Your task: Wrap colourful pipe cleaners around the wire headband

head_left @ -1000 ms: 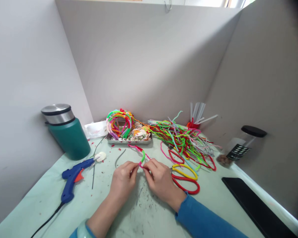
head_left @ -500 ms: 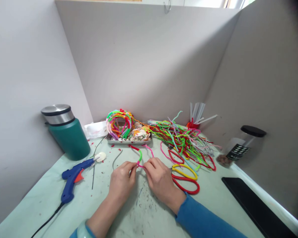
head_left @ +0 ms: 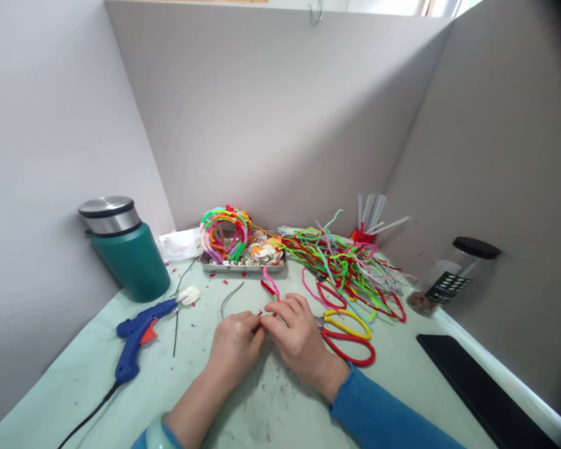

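Observation:
My left hand [head_left: 236, 343] and my right hand [head_left: 297, 337] meet low over the table, fingertips pinched together on a pipe cleaner. Its pink end [head_left: 272, 282] and a red and green stretch [head_left: 267, 288] stick out beyond my right fingers; the rest is hidden by the hands. A thin curved grey strand [head_left: 230, 297] shows just past my left knuckles; whether it is held I cannot tell. Close to my right hand lie scissors with one yellow and one red handle [head_left: 355, 357].
At left are a blue glue gun [head_left: 131, 349] and a green flask [head_left: 133, 262]. Behind the hands, a metal tray [head_left: 243, 269] bears colourful rings [head_left: 224, 234] and buttons. Pipe cleaners [head_left: 341, 262] are heaped right of it, with a jar [head_left: 453, 274] and black slab [head_left: 477, 386] farther right.
The pipe cleaner has turned, its free ends shifting right toward my right hand. My hands have closed together, covering the middle that showed before. The grey strand has moved slightly right.

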Demonstrator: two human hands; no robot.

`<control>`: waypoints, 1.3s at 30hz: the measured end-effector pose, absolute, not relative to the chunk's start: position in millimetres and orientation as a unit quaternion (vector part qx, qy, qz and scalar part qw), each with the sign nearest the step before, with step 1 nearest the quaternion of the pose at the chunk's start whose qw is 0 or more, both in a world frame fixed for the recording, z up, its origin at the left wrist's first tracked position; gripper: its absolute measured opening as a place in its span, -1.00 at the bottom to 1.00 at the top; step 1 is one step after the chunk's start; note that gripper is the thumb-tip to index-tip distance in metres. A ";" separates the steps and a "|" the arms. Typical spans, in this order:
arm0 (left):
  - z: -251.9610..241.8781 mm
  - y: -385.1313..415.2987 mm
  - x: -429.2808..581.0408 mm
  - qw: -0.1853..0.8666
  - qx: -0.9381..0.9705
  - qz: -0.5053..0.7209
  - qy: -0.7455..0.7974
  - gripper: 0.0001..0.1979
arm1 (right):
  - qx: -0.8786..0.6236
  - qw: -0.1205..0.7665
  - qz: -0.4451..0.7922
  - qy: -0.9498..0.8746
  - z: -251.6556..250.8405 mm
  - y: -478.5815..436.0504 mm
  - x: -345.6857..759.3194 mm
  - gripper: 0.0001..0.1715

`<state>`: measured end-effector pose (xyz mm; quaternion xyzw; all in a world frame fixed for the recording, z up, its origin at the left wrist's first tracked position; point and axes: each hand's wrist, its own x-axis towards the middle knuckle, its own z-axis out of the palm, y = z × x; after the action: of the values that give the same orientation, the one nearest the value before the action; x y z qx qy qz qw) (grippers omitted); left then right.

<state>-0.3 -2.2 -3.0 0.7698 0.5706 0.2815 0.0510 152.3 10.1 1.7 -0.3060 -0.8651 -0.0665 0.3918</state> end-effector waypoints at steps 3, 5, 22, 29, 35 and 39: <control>-3.2 -1.6 -0.6 0.094 0.734 0.328 0.588 -0.77 | -0.331 0.415 -0.028 -0.847 -0.2 9.5 153.6 -0.61; -1.9 -0.5 -1.1 0.124 0.699 0.360 0.606 -0.73 | -0.357 0.451 0.014 -0.818 -1.7 9.4 153.8 -0.61; 6.3 4.1 -1.6 0.286 0.571 0.420 0.645 -0.61 | -0.253 0.512 -0.034 -0.820 -0.6 7.7 163.7 -0.34; 2.6 4.6 -2.3 0.289 0.579 0.414 0.641 -0.60 | -0.313 0.522 0.026 -0.793 -0.2 6.1 159.9 -0.63; 0.7 6.2 -2.9 0.285 0.590 0.400 0.640 -0.61 | -0.244 0.501 -0.035 -0.830 2.6 6.7 163.6 -0.46; 1.1 4.4 -1.1 0.257 0.637 0.349 0.638 -0.58 | -0.276 0.496 -0.013 -0.823 2.8 8.5 161.8 -0.38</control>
<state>-1.1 4.4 1.1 0.6368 0.6375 0.3491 0.2572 161.8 8.5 2.8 -0.2756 -0.8232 -0.0128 0.4963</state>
